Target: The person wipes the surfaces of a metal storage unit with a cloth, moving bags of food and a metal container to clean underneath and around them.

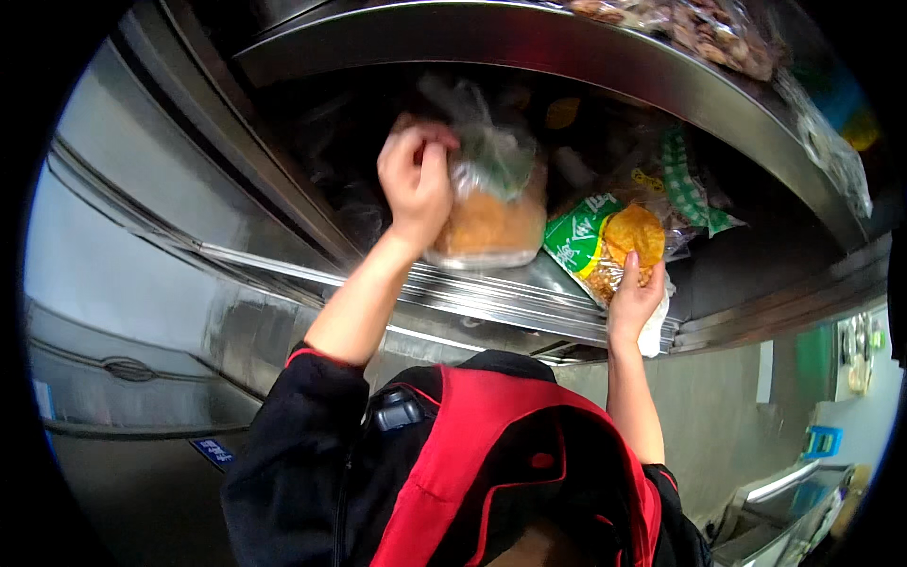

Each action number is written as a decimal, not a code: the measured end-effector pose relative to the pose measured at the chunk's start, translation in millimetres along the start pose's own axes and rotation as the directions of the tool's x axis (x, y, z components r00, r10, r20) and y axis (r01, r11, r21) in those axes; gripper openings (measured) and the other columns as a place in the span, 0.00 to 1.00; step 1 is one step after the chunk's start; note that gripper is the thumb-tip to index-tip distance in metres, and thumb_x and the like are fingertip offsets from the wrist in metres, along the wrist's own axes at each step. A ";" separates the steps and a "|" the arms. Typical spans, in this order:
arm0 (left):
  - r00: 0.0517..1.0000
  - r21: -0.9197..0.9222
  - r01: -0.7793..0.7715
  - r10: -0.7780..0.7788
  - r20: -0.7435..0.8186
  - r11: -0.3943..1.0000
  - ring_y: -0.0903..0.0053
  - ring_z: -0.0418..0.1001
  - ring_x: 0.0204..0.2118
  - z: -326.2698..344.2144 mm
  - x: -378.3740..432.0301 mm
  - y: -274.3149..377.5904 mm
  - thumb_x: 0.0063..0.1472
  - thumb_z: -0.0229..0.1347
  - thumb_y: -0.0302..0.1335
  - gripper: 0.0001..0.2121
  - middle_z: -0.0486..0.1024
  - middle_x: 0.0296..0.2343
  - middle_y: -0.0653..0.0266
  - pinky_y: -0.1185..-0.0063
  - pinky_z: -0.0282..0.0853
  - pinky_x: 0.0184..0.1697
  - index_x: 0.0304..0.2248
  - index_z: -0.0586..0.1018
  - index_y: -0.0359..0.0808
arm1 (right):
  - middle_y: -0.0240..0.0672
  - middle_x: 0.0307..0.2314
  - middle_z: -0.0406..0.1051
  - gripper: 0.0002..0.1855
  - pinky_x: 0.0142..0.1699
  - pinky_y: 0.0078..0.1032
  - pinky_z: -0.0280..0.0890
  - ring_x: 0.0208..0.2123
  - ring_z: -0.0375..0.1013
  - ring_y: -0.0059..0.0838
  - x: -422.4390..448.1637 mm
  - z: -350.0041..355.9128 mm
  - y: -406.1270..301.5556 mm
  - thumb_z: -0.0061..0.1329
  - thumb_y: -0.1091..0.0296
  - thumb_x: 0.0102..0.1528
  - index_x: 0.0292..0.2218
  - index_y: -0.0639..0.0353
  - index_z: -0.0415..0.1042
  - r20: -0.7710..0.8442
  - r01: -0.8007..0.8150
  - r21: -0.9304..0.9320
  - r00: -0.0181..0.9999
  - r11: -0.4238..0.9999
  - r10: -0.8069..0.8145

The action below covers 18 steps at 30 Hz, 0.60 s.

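My left hand (418, 177) is at the upper left side of a clear container (489, 230) with orange-brown contents, its fingers curled by the crumpled clear plastic (496, 159) on top; blur hides whether they grip it. The container stands near the front edge of a metal cabinet shelf. To its right, my right hand (638, 298) holds a green and yellow printed food packet (584, 237) by its lower right part, thumb on top. The packet has a clear window showing small brown pieces and bears writing.
Behind the packet lie more plastic bags, one with a green checked strip (684, 181). An upper metal shelf (439, 35) crosses above my hands, bearing a bag of brown pieces (708, 35). Metal sliding-door tracks (496, 298) run along the front edge. A blue stool (822, 441) stands far right.
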<state>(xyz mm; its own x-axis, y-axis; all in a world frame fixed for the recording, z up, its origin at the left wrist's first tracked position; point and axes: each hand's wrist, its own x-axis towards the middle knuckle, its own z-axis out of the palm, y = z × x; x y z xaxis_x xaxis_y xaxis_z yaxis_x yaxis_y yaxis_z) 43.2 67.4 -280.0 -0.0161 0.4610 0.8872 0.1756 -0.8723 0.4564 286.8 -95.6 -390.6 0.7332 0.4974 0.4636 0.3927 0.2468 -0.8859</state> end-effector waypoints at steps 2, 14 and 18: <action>0.985 -0.203 0.167 -0.171 0.001 0.965 0.81 0.71 0.32 26.4 20.1 -24.9 0.61 0.50 0.19 0.05 0.76 0.28 0.64 0.81 0.66 0.36 0.31 0.78 0.30 | 0.38 0.37 0.72 0.10 0.49 0.25 0.63 0.40 0.69 0.28 -2.4 -1.1 6.6 0.48 0.73 0.62 0.44 0.67 0.69 -0.010 0.017 -0.022 1.000 1.000 -0.017; 0.972 0.252 0.012 -0.071 0.226 0.968 0.49 0.64 0.55 101.4 10.5 -162.0 0.60 0.59 0.41 0.28 0.67 0.52 0.42 0.59 0.58 0.58 0.54 0.70 0.32 | 0.43 0.36 0.71 0.11 0.48 0.29 0.64 0.39 0.70 0.37 -8.5 0.7 5.3 0.47 0.70 0.62 0.43 0.68 0.69 -0.039 0.088 -0.132 0.995 0.987 -0.093; 0.968 0.337 -0.028 -0.059 0.243 0.941 0.47 0.56 0.62 91.6 -19.4 -130.0 0.59 0.60 0.45 0.36 0.61 0.58 0.42 0.57 0.51 0.63 0.59 0.64 0.32 | 0.43 0.37 0.72 0.12 0.48 0.29 0.64 0.39 0.71 0.36 -6.2 -1.8 9.2 0.47 0.70 0.63 0.45 0.68 0.69 -0.027 0.074 -0.114 0.997 0.991 -0.077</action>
<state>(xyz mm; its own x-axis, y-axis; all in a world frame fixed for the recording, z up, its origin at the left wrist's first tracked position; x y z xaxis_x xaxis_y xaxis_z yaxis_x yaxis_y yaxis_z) 110.9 186.7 -362.6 0.2136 0.5371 0.8160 0.4972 -0.7788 0.3825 286.8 -97.9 -401.6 0.7157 0.4539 0.5308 0.5063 0.1863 -0.8420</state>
